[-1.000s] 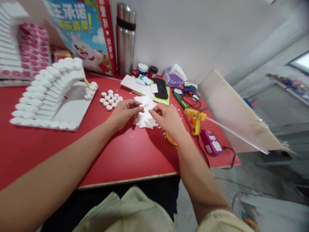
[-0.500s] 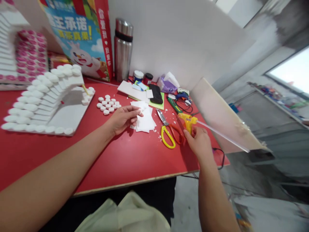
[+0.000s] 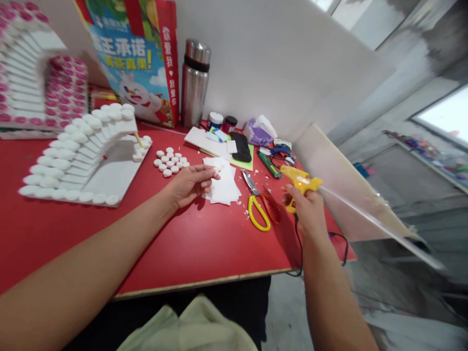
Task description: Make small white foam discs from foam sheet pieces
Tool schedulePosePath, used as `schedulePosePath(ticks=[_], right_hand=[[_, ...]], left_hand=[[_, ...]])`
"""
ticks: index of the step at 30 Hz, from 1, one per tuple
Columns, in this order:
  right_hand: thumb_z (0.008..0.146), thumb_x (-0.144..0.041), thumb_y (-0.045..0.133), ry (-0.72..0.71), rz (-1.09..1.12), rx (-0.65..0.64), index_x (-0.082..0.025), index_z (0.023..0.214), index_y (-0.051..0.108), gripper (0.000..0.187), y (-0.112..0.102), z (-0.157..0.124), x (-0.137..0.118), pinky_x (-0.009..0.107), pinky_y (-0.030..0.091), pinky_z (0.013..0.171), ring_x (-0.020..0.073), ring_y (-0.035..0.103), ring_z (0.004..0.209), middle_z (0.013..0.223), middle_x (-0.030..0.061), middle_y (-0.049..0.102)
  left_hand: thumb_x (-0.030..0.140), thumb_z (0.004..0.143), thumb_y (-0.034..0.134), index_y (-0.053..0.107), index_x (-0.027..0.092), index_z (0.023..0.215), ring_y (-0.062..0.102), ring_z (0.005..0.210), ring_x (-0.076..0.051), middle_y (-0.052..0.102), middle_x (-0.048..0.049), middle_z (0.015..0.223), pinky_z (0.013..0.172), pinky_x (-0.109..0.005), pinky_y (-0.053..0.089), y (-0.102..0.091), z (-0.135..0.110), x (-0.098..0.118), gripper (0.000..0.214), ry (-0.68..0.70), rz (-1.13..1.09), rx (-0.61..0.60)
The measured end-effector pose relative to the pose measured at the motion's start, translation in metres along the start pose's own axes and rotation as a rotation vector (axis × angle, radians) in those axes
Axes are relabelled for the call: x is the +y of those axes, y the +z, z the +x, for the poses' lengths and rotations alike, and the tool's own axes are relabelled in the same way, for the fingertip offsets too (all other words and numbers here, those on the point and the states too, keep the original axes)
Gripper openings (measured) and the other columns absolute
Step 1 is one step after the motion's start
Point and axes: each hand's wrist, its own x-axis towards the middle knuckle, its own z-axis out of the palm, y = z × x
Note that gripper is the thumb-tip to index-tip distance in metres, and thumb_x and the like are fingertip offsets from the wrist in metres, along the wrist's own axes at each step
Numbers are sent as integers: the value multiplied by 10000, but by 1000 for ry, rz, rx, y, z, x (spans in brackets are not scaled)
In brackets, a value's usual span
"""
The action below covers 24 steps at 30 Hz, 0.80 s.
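Observation:
My right hand (image 3: pixel 309 207) grips a yellow hot glue gun (image 3: pixel 300 182), its nozzle pointing left and a long clear glue stick (image 3: pixel 380 226) sticking out behind. Over a stack of white paper pieces (image 3: pixel 224 187), my left hand (image 3: pixel 193 185) pinches a small white piece (image 3: pixel 217 171) at its fingertips; its exact kind is too small to make out. Scissors (image 3: pixel 260 202) with one yellow and one red handle lie between my hands. A cluster of white round discs (image 3: pixel 170 163) sits left of the paper. Further left stands a white model staircase (image 3: pixel 109 168) edged with such discs.
Behind are a steel flask (image 3: pixel 196 84), a printed bag (image 3: pixel 137 63), small jars (image 3: pixel 215 120), a black phone-like object (image 3: pixel 241 147), a tissue pack (image 3: pixel 260 130) and a green cutter (image 3: pixel 268 164). A pink-and-white model (image 3: pixel 68 92) stands at the back left. White scraps litter the red table (image 3: pixel 204 243).
My right hand has lifted the glue gun from beside the scissors, and the glue stick swings further out to the right. My left hand keeps its pinch over the paper. The view has shifted slightly.

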Motion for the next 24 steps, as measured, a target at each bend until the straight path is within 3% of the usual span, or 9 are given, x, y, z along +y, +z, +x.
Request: schedulePosePath(ticks=[4, 9, 12, 15, 19, 24], right_hand=[[751, -388, 804, 5, 261, -304, -189, 776, 710, 222, 26, -19, -27, 304, 545, 581, 147, 612, 567, 705, 13, 675], [805, -447, 802, -12, 275, -571, -194, 757, 682, 284, 63, -25, -27, 316, 562, 635, 166, 647, 620, 679, 10, 659], [825, -490, 806, -76, 309, -603, -213, 812, 668, 309, 80, -25, -15, 319, 562, 698, 156, 635, 647, 696, -13, 651], [879, -591, 740, -118, 239, -597, -212, 720, 649, 421, 88, -27, -5, 316, 545, 720, 157, 627, 651, 661, -2, 637], [921, -654, 666, -174, 70, -561, -207, 661, 675, 516, 88, -33, -1, 294, 522, 675, 162, 623, 645, 645, 28, 665], [926, -680, 644, -186, 62, -584, -207, 711, 706, 523, 87, -33, 0, 302, 537, 696, 180, 655, 658, 638, 30, 679]], left_hand=[[220, 680, 928, 746, 101, 806, 454, 500, -30, 732, -58, 789, 462, -177, 466, 2, 0, 0, 252, 89, 91, 29], [287, 654, 953, 752, 111, 823, 451, 499, -30, 730, -47, 791, 472, -192, 484, -2, 3, 3, 316, 160, 114, 44], [274, 646, 958, 745, 102, 802, 455, 491, -29, 733, -57, 779, 470, -190, 482, -5, 6, 5, 315, 165, 94, 66], [266, 627, 971, 743, 97, 793, 462, 483, -32, 737, -62, 765, 466, -192, 484, -6, 7, 5, 329, 168, 77, 84], [266, 607, 984, 743, 90, 798, 468, 475, -35, 739, -61, 748, 470, -199, 497, -5, 8, 5, 354, 168, 90, 86], [264, 639, 966, 760, 95, 840, 458, 473, -37, 746, -69, 761, 465, -210, 488, -6, 7, 4, 335, 159, 142, 72]])
